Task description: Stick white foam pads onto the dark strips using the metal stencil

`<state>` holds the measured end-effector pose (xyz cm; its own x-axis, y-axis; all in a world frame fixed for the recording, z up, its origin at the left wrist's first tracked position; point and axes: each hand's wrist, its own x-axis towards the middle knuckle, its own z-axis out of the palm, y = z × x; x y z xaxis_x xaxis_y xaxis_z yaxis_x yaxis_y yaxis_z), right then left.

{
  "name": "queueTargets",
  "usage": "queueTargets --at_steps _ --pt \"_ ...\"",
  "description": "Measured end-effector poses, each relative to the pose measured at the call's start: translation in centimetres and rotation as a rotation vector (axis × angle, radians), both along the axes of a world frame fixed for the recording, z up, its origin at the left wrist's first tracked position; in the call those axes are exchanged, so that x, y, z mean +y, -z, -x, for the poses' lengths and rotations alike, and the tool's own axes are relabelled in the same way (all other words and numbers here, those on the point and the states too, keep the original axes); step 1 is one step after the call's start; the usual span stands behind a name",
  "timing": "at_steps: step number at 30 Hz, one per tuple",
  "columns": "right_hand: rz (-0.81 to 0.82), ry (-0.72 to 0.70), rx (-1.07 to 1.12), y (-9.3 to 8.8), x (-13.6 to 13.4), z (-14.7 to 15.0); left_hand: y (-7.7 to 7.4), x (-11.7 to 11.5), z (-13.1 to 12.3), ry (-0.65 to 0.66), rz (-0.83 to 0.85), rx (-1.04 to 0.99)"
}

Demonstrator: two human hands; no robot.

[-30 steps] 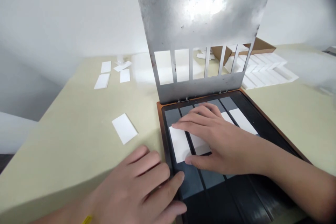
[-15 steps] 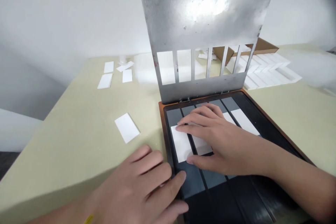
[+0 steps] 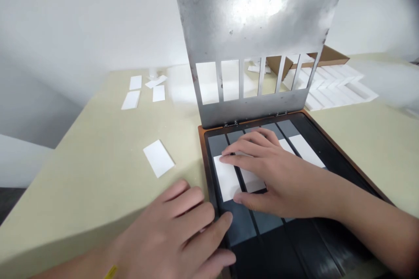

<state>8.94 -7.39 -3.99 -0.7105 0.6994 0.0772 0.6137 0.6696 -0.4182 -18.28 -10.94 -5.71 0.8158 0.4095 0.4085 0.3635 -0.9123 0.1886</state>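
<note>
Several white cards lie in a row on grey strips in a black tray [image 3: 330,152] with a brown rim. My right hand [image 3: 278,174] is spread over the row, its thumb and a fingertip touching the leftmost card [image 3: 225,178]. Parts of the middle cards are hidden under it. At the tray's left edge rests my left hand [image 3: 183,231], fingers apart and bent, with nothing held and the forefinger tip over the tray rim. Hinged to the tray's back edge, a metal plate [image 3: 222,17] with a row of rectangular windows stands upright.
One white card [image 3: 159,158] lies on the table [image 3: 108,148] left of the tray. Several smaller cards [image 3: 131,100] are at the back left. Behind the plate at right are a brown cardboard box [image 3: 330,57] and stacked white pieces [image 3: 343,96].
The view has shifted very slightly. Both hands keep their places against the tray, and the cards have not visibly moved.
</note>
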Motion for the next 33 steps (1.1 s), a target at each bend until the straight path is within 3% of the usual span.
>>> queueTargets --at_steps 33 --pt "-0.012 0.000 0.001 -0.13 -0.13 0.09 -0.18 0.12 -0.20 0.006 -0.017 0.006"
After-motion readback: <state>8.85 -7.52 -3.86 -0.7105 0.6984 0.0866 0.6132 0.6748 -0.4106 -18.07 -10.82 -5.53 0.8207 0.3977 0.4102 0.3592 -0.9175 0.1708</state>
